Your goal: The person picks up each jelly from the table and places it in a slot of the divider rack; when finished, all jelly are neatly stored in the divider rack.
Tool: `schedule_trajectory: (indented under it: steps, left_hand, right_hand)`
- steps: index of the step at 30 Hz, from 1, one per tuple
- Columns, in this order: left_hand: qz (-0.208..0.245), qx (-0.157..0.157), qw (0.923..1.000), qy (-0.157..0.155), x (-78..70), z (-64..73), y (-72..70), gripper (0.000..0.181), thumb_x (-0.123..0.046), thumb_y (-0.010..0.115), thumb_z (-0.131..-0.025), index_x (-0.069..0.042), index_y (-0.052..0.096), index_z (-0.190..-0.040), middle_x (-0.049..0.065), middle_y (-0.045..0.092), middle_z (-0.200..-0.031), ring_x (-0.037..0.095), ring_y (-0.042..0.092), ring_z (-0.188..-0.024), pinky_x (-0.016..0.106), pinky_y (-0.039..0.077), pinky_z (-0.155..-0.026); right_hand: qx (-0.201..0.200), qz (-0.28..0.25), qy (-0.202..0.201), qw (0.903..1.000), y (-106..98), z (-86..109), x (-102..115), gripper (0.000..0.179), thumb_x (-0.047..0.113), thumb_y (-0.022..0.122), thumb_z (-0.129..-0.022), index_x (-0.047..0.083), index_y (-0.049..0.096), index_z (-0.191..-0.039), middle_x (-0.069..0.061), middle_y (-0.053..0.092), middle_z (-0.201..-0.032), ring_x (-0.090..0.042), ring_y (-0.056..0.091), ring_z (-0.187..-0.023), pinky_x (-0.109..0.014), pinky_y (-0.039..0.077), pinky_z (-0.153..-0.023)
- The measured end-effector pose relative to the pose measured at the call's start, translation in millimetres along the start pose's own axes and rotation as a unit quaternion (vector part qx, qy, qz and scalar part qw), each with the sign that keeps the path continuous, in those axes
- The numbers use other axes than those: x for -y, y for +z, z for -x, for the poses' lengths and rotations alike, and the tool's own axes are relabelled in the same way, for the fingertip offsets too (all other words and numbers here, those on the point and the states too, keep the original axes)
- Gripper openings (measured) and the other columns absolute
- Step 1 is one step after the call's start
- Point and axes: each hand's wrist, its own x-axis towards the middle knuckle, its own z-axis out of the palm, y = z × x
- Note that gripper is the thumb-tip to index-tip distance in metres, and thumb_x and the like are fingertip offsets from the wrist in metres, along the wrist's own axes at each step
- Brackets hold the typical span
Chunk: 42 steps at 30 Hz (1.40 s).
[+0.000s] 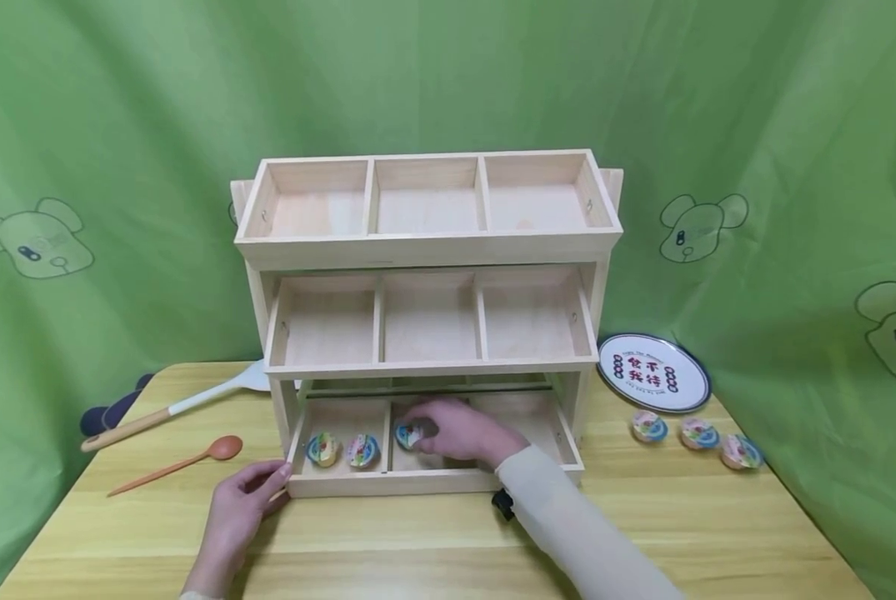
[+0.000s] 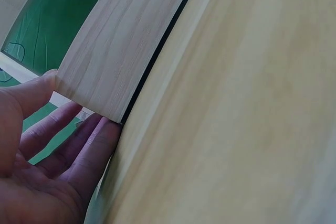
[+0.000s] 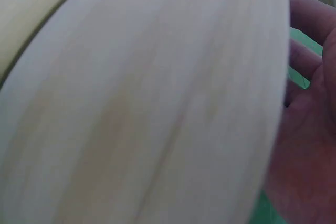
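Observation:
A three-tier wooden rack (image 1: 428, 253) stands on the table, each tier split into three compartments. My right hand (image 1: 458, 429) reaches into the middle compartment of the bottom tray (image 1: 436, 482) and pinches a small jelly cup (image 1: 408, 435) near the left divider. In the left compartment sit two more jelly cups, a yellowish one (image 1: 323, 450) and a pinkish one (image 1: 362, 451). My left hand (image 1: 239, 508) grips the tray's front left corner, thumb at the upper edge and fingers lower down, as the left wrist view shows. The front board (image 3: 157, 103) hides the right fingertips in the right wrist view.
Three jelly cups (image 1: 698, 433) lie on the table at the right, before a white plate (image 1: 653, 372) with a dark rim. On the left are an orange spoon (image 1: 225, 447) and a white spatula (image 1: 207, 398) with a wooden handle. Green curtain (image 1: 448, 75) hangs behind.

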Motion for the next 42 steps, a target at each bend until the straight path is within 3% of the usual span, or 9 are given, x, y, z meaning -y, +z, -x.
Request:
schedule_trajectory:
  steps: [8,15,24,32,36,42]
  left_hand:
    - [0.005,0.0,1.0,0.005,-1.4,-1.0,0.5,0.036,-0.008,0.068,-0.094,0.013,0.059,-0.122,0.022,0.059,-0.118,0.012,0.065,-0.093,0.03,0.058,-0.087]
    - [0.001,0.003,1.0,-0.001,-2.7,0.2,0.1,0.037,-0.01,0.067,-0.095,0.012,0.058,-0.123,0.023,0.058,-0.119,0.012,0.064,-0.094,0.03,0.058,-0.088]
    - [-0.005,0.005,0.9999,-0.011,-2.4,0.6,-1.9,0.04,-0.013,0.067,-0.095,0.011,0.057,-0.125,0.022,0.057,-0.12,0.011,0.064,-0.095,0.029,0.058,-0.088]
    - [-0.005,0.01,0.9999,-0.011,-1.8,-1.2,-1.2,0.039,-0.012,0.066,-0.096,0.011,0.056,-0.126,0.023,0.055,-0.123,0.011,0.063,-0.097,0.028,0.057,-0.089]
    - [-0.004,0.007,0.9999,-0.011,-0.9,-1.2,-0.9,0.038,-0.01,0.066,-0.095,0.011,0.057,-0.125,0.022,0.057,-0.12,0.012,0.063,-0.096,0.029,0.057,-0.089]
    - [-0.005,0.009,0.9999,-0.013,-1.1,-1.1,-0.4,0.037,-0.009,0.065,-0.096,0.011,0.057,-0.125,0.022,0.056,-0.121,0.012,0.063,-0.097,0.029,0.057,-0.089]
  right_hand:
    - [-0.025,0.004,0.009,0.9996,-15,21.0,-6,0.04,0.018,0.067,-0.094,0.01,0.06,-0.132,-0.005,0.06,-0.13,-0.022,0.057,-0.115,-0.042,0.047,-0.105]
    - [-0.056,0.025,-0.011,0.998,-29,40.7,-7,0.039,0.021,0.067,-0.094,0.003,0.061,-0.128,-0.009,0.061,-0.128,-0.028,0.056,-0.118,-0.045,0.047,-0.105]
    - [-0.059,0.057,0.004,0.9966,-40,65.4,-12,0.042,0.027,0.068,-0.093,0.009,0.061,-0.131,-0.009,0.058,-0.132,-0.03,0.053,-0.12,-0.049,0.047,-0.104]
    - [-0.062,0.057,0.021,0.9962,-51,88.2,-16,0.046,0.024,0.069,-0.092,0.007,0.058,-0.134,-0.019,0.049,-0.142,-0.04,0.044,-0.129,-0.059,0.036,-0.11]
    - [-0.061,0.056,0.026,0.9962,-54,97.8,-20,0.047,0.023,0.07,-0.092,0.005,0.058,-0.133,-0.02,0.049,-0.141,-0.041,0.045,-0.128,-0.058,0.038,-0.109]
    - [-0.071,0.072,0.012,0.9948,-59,109.9,-26,0.045,0.027,0.07,-0.092,0.006,0.06,-0.131,-0.013,0.056,-0.133,-0.034,0.052,-0.121,-0.053,0.044,-0.106]
